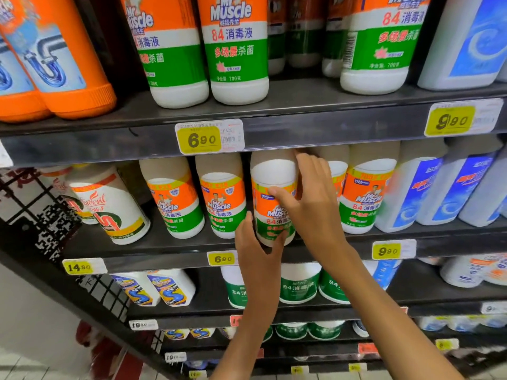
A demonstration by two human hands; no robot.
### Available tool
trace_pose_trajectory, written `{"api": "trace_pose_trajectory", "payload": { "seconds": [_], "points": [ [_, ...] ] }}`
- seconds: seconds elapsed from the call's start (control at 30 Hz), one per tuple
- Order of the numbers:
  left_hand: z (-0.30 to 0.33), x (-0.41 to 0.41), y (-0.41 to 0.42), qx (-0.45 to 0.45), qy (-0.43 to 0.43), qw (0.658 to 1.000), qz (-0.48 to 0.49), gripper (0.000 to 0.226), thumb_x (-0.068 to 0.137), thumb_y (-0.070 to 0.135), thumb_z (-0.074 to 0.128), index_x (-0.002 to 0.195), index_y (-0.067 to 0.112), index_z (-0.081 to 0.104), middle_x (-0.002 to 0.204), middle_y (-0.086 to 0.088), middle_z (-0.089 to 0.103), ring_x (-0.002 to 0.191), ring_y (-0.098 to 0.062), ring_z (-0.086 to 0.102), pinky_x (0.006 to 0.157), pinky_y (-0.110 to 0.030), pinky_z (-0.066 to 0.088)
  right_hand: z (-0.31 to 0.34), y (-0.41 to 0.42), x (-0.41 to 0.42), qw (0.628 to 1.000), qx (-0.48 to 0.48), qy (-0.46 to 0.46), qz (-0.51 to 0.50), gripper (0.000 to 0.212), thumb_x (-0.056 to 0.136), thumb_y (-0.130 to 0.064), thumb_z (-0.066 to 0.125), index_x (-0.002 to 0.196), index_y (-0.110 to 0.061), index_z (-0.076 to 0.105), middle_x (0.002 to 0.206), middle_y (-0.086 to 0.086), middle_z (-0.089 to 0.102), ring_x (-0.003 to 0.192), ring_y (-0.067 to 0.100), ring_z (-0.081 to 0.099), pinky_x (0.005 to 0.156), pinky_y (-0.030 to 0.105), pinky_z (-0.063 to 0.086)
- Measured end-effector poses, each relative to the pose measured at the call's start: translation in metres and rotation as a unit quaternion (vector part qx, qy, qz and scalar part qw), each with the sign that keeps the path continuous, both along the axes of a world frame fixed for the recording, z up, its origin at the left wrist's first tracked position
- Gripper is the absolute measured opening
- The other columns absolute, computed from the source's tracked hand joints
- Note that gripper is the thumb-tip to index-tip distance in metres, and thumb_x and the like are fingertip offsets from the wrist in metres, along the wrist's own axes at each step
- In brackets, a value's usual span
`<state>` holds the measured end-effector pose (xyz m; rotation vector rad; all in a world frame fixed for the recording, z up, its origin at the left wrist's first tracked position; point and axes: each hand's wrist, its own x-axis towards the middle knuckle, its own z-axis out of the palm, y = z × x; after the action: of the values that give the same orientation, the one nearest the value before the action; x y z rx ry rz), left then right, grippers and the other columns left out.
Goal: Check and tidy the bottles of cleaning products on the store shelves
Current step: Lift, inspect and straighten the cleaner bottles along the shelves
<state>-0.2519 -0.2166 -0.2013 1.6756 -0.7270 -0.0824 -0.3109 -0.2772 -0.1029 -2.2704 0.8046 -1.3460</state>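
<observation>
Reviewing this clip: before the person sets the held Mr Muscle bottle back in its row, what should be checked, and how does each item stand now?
1. Left hand supports the held bottle at its base: ok.
2. Right hand wraps its label side: ok.
3. Label faces outward like the neighbouring bottle: ok.
4. Bottle base flat on the shelf: cannot tell, hand covers it.
5. Bottle sits over the 6.90 price tag: ok.
6. Cap closed: cannot tell, hidden by the upper shelf edge.

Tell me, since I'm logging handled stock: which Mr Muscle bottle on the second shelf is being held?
The third bottle from the left: left hand and right hand both grip it.
</observation>
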Motion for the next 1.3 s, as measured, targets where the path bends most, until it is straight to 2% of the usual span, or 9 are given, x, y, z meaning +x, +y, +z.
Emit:
{"api": "trace_pose_trajectory", "payload": {
  "seconds": [0.2, 0.3, 0.43, 0.67, 0.77, 0.87, 1.03, 1.13, 1.3],
  "points": [
    [-0.002, -0.001, -0.005, 0.004, -0.025, 1.000, 0.015, 0.065, 0.079, 0.008, 0.074, 0.137, 0.012, 0.043, 0.130, -0.005, 0.050, 0.122, -0.019, 0.046, 0.101, -0.034, 0.044, -0.001, -0.002, 0.003, 0.995, -0.076, -0.004, -0.070, 0.036, 0.074, -0.020, 0.077, 0.093, 0.005, 0.059, 0.089, 0.021, 0.060, 0.084, 0.038, 0.053, 0.069, 0.040, 0.042],
    [-0.004, -0.003, -0.008, 0.008, -0.054, 0.998, 0.024, 0.067, 0.080, 0.007, 0.072, 0.139, 0.011, 0.040, 0.133, -0.007, 0.048, 0.125, -0.019, 0.043, 0.101, -0.017, 0.036, 0.001, -0.006, 0.006, 0.992, -0.080, 0.041, -0.085, 0.035, 0.078, -0.026, 0.075, 0.090, 0.000, 0.055, 0.086, 0.018, 0.058, 0.079, 0.034, 0.052, 0.067, 0.036, 0.035],
    [-0.006, -0.003, -0.009, 0.019, -0.053, 0.998, 0.028, 0.068, 0.083, 0.006, 0.069, 0.142, 0.011, 0.035, 0.140, -0.007, 0.043, 0.131, -0.018, 0.037, 0.094, 0.006, 0.018, -0.002, -0.012, 0.012, 0.987, -0.032, 0.120, -0.104, 0.038, 0.089, -0.039, 0.061, 0.107, -0.008, 0.048, 0.104, 0.010, 0.056, 0.083, 0.025, 0.053, 0.066, 0.030, 0.032],
    [0.000, -0.016, -0.018, 0.072, -0.054, 0.996, 0.019, 0.060, 0.099, 0.015, 0.044, 0.151, 0.012, 0.013, 0.149, -0.018, 0.027, 0.141, -0.027, 0.020, 0.118, -0.037, 0.014, -0.005, -0.012, 0.012, 0.991, -0.012, 0.107, -0.085, 0.039, 0.091, -0.037, 0.059, 0.112, -0.008, 0.045, 0.113, 0.011, 0.051, 0.092, 0.028, 0.056, 0.064, 0.032, 0.035],
    [0.004, -0.004, 0.006, -0.004, -0.061, 0.990, 0.125, 0.057, 0.089, 0.009, 0.062, 0.140, 0.008, 0.039, 0.140, -0.011, 0.042, 0.133, -0.023, 0.037, 0.111, -0.036, 0.032, -0.009, -0.003, 0.009, 0.995, -0.024, 0.037, -0.085, 0.047, 0.086, -0.030, 0.068, 0.120, -0.003, 0.051, 0.121, 0.018, 0.050, 0.092, 0.032, 0.057, 0.062, 0.031, 0.040],
    [0.009, 0.018, 0.024, -0.048, -0.069, 0.980, 0.183, 0.060, 0.084, 0.006, 0.067, 0.137, 0.006, 0.039, 0.136, -0.014, 0.044, 0.130, -0.026, 0.040, 0.106, -0.043, 0.038, -0.011, 0.011, 0.011, 0.998, -0.036, -0.049, -0.017, 0.047, 0.084, -0.019, 0.071, 0.123, 0.001, 0.055, 0.119, 0.022, 0.053, 0.101, 0.032, 0.057, 0.072, 0.034, 0.048],
    [0.010, 0.048, 0.028, -0.016, -0.039, 0.992, 0.117, 0.075, 0.083, 0.010, 0.070, 0.144, 0.008, 0.027, 0.145, -0.012, 0.034, 0.134, -0.022, 0.036, 0.109, -0.039, 0.035, 0.000, 0.034, 0.047, 0.997, -0.020, 0.011, 0.077, 0.056, 0.085, -0.021, 0.069, 0.128, 0.008, 0.046, 0.123, 0.027, 0.050, 0.116, 0.038, 0.046, 0.098, 0.039, 0.036],
    [0.010, 0.059, 0.028, -0.006, -0.027, 0.998, 0.063, 0.082, 0.080, 0.013, 0.072, 0.147, 0.008, 0.024, 0.148, -0.012, 0.033, 0.136, -0.024, 0.034, 0.110, -0.032, 0.032, 0.003, 0.039, 0.071, 0.998, 0.009, 0.033, 0.052, 0.049, 0.087, -0.030, 0.066, 0.114, 0.006, 0.048, 0.111, 0.024, 0.049, 0.105, 0.036, 0.044, 0.091, 0.034, 0.031],
    [0.020, 0.072, 0.022, -0.016, 0.081, 0.997, -0.001, 0.086, 0.076, 0.052, 0.056, 0.146, 0.010, 0.029, 0.145, -0.008, 0.041, 0.134, -0.022, 0.039, 0.110, -0.042, 0.034, 0.000, 0.044, 0.107, 0.996, 0.031, 0.086, -0.023, 0.050, 0.087, -0.046, 0.062, 0.101, 0.001, 0.050, 0.102, 0.023, 0.053, 0.095, 0.034, 0.047, 0.083, 0.035, 0.032]
  ]
}}
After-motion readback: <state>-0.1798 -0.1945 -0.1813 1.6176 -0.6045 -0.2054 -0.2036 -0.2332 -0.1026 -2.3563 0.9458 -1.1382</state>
